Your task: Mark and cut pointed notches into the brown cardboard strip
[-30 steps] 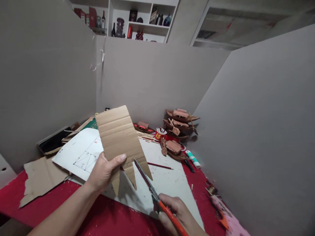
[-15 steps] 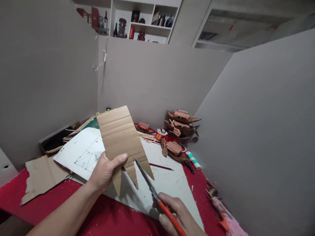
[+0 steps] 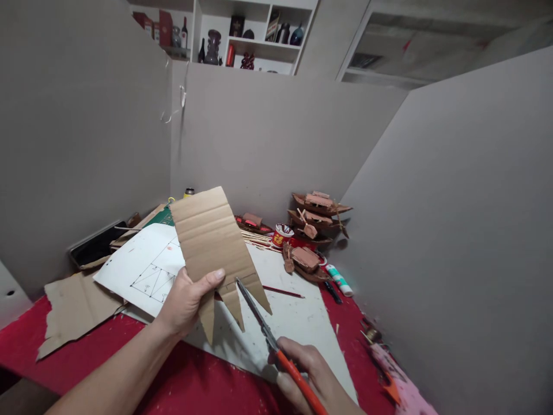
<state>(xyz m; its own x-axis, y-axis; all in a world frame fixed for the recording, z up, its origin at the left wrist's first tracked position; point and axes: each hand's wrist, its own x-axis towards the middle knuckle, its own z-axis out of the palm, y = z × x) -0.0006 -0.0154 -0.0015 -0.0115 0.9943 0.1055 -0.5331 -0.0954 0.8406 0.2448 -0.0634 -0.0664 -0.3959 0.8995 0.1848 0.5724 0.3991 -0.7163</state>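
- Far left: torn cardboard sheet (image 3: 73, 305) lying flat on the red table (image 3: 194, 386). A dark tray (image 3: 97, 245) sits behind it against the grey partition (image 3: 82, 127).
- White paper (image 3: 142, 268) with a pencilled triangle diagram, spread under the work area.
- Left hand (image 3: 185, 300): clamped on the cardboard piece (image 3: 211, 242), thumb across its front face, fingers behind. Piece held up off the table, tilted, with three pointed prongs hanging at its lower edge.
- Scissors (image 3: 259, 323): blade tip sits in the notch between the middle and right prongs, touching the cardboard. Blades look nearly together.
- Right hand (image 3: 315, 380): fingers closed around the scissors' orange handle, low at the frame edge.
- Pencil (image 3: 283, 292) on the paper, just beyond the blades.
- Right rear: red-and-white cup (image 3: 281, 235), stacked model boats (image 3: 317, 222), glue stick (image 3: 339, 280) near the right partition.
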